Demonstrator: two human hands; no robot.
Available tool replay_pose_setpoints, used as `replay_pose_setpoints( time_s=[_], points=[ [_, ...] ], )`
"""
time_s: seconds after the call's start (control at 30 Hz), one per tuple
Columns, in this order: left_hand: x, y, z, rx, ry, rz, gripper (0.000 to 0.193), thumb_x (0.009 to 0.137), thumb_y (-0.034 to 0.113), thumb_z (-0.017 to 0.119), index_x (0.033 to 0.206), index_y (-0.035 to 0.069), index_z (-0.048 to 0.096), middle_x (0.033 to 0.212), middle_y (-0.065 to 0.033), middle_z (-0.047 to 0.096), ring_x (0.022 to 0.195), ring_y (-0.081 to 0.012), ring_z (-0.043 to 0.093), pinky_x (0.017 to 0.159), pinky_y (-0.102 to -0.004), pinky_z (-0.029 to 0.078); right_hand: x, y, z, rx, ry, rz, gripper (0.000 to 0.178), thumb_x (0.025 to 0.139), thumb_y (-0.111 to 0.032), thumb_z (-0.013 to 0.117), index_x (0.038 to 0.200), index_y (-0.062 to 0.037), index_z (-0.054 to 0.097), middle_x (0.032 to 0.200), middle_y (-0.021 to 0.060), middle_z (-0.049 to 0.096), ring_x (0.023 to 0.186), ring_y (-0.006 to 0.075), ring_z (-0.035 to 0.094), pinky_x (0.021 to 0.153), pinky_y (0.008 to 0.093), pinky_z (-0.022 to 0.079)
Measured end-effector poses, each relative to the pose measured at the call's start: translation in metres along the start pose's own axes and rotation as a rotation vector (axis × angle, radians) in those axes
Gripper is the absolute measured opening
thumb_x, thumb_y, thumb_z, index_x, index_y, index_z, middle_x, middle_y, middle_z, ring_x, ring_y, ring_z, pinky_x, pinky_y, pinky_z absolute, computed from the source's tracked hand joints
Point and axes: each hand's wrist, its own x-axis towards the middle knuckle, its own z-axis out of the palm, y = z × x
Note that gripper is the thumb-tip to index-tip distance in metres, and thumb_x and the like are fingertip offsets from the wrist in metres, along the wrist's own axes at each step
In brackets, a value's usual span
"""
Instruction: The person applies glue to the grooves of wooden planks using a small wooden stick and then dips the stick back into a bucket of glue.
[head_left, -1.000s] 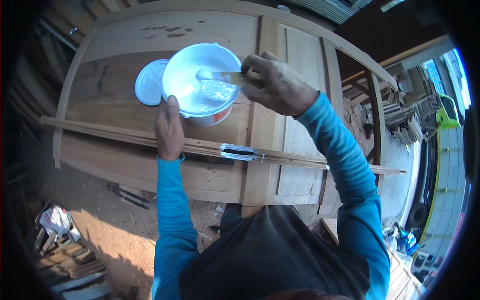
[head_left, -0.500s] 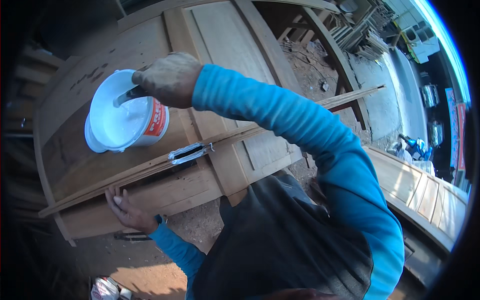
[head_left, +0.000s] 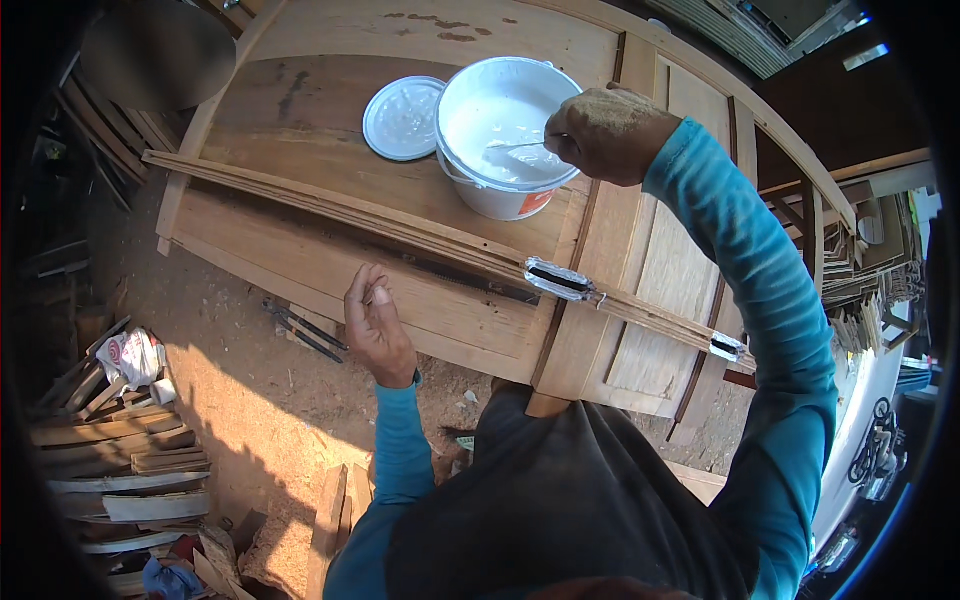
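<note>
A white plastic bucket [head_left: 505,205] with white paste inside stands on a panelled wooden door [head_left: 300,110]. Above its right rim, my right hand [head_left: 612,135] is closed round a thin grey flat-bladed tool [head_left: 515,146], whose far end reaches the paste; the grip is hidden in my fist. My left hand [head_left: 378,325] is palm up at the door's near edge, fingers loosely curled and holding nothing. Between it and the bucket, long thin wooden strips [head_left: 400,225] lie across the door, with white-edged slots [head_left: 558,280] in them.
The bucket's white lid [head_left: 402,118] lies left of it, smeared with paste. On the ground are dark-handled pincers [head_left: 305,330] and, at lower left, stacked wood offcuts [head_left: 140,470] and a white plastic bag [head_left: 130,358]. More timber [head_left: 870,300] leans at the right.
My view has turned, so bucket and door sit further right. My left hand has come away from the strips. The tool in my right hand now lies flatter over the paste.
</note>
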Motion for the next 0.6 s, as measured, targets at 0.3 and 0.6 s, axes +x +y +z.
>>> replay_pose_setpoints(
  time_s=[0.3,0.6],
  points=[
    [-0.010,-0.007,-0.020,-0.033,0.031,-0.073,0.037,0.111,0.011,0.057,0.142,-0.009,0.059,0.128,-0.0193,0.069,0.117,-0.0250,0.069,0.104,-0.0382,0.056,0.035,-0.013,0.006,-0.112,0.160,0.019,0.025,0.096,-0.009,0.075,0.120,0.0004,0.073,0.097,0.0256,0.078,0.089,0.0397,0.080,0.080,0.0508,0.065],
    [-0.025,-0.013,-0.043,0.028,0.079,-0.089,0.032,0.110,0.015,0.063,0.136,-0.003,0.066,0.123,-0.0132,0.073,0.111,-0.0199,0.070,0.093,-0.0337,0.057,0.029,-0.005,0.019,-0.059,0.216,0.026,0.027,0.088,-0.005,0.078,0.113,-0.0030,0.067,0.110,0.0226,0.069,0.094,0.0440,0.073,0.091,0.0562,0.057]
  ],
)
